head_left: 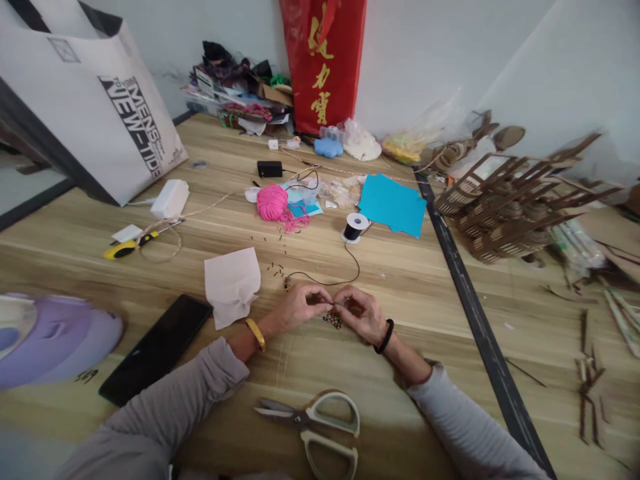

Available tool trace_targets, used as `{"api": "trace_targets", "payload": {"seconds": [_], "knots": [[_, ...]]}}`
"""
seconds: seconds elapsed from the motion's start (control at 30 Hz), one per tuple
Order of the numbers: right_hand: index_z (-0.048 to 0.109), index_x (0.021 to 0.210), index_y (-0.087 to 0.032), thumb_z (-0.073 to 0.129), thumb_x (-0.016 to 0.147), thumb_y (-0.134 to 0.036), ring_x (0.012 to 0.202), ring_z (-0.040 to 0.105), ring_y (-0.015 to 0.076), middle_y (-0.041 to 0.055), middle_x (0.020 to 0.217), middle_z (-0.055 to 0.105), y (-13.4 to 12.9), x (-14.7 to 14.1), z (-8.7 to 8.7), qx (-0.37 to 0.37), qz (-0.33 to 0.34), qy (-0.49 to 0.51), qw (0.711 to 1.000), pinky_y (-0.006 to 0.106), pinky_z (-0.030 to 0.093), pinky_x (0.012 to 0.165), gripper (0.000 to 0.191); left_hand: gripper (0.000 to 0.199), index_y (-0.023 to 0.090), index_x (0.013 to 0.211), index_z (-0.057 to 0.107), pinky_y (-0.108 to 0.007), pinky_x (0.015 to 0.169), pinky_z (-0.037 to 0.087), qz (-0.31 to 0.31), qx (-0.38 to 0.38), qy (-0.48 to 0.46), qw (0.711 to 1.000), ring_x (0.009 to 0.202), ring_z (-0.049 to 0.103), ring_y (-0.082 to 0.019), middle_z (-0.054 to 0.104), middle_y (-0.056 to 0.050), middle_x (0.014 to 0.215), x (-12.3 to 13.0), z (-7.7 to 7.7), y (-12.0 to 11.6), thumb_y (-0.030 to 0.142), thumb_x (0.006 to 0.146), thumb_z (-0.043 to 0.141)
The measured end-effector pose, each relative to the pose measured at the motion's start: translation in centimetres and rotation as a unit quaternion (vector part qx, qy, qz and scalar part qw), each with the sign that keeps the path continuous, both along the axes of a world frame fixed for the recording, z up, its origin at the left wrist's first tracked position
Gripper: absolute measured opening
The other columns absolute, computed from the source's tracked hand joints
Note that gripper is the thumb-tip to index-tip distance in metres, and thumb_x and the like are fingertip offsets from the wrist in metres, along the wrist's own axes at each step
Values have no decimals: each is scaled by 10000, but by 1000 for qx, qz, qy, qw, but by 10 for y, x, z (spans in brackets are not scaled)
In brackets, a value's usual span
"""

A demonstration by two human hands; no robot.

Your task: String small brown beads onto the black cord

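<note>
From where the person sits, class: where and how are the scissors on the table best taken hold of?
Grip the scissors by the pale loop handles at their right end, coming from above on the right-hand side. They lie flat, slightly open, blades pointing left, so the loops are open to the fingers and away from the sharp tips.

Light wood-grain table, black strip running down its right part. On it, near edge: scissors w/ pale handles; black phone at left; white tissue just beside phone. Mid-table: pink yarn ball, black cord spool, blue paper sheet, small black box. Left: yellow cutter, white bag. Back edge: red bag. Right: brown slatted wood model.
</note>
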State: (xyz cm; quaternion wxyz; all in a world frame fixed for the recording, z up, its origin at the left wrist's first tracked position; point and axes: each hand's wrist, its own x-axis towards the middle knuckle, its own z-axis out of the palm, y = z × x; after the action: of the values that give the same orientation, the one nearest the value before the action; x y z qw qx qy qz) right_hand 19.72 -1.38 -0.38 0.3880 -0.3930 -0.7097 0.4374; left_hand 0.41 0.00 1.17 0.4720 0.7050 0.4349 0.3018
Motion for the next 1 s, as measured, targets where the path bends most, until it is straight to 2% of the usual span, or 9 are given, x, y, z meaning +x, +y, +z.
{"api": "trace_targets", "payload": {"seconds": [0.27, 0.53, 0.8, 1.0], "knots": [[608, 857, -168, 609, 868, -367, 605, 609, 114, 40, 770, 632, 0, 1, 0, -13, 5, 4, 1000, 225, 507, 538, 199, 88, 137, 760, 698, -228, 673, 454, 8, 9, -2, 1000, 701, 601, -133, 694, -23, 743, 0, -1, 1, 210, 769, 649], [654, 849, -185, 610, 872, -344, 725, 611, 154, 61, 807, 648, 5, 4, -2, 61, 5, -23, 998, 267, 506, 622, 166, 99, 137, 746, 686, -233, 680, 447, 11, 7, 1, 1000, 698, 588, -134, 686, -21, 727, -1, 4, 1, 217, 770, 633], [644, 859, -180, 632, 853, -330, 639, 592, 125, 40, 787, 642, 4, 3, -3, 21, -10, -16, 1000, 228, 470, 548, 150, 117, 133, 763, 680, -239, 686, 455, 9, 1, -8, 1000, 708, 595, -138, 687, -29, 742, -2, 0, 2, 235, 782, 626], [647, 861, -179, 634, 848, -317, 647, 591, 130, 43, 786, 653, 5, 4, -4, 16, -12, -21, 1000, 233, 469, 559, 140, 102, 134, 747, 674, -235, 680, 448, 14, 5, -8, 1000, 697, 586, -133, 681, -26, 730, -2, 2, 2, 219, 776, 627]]}}
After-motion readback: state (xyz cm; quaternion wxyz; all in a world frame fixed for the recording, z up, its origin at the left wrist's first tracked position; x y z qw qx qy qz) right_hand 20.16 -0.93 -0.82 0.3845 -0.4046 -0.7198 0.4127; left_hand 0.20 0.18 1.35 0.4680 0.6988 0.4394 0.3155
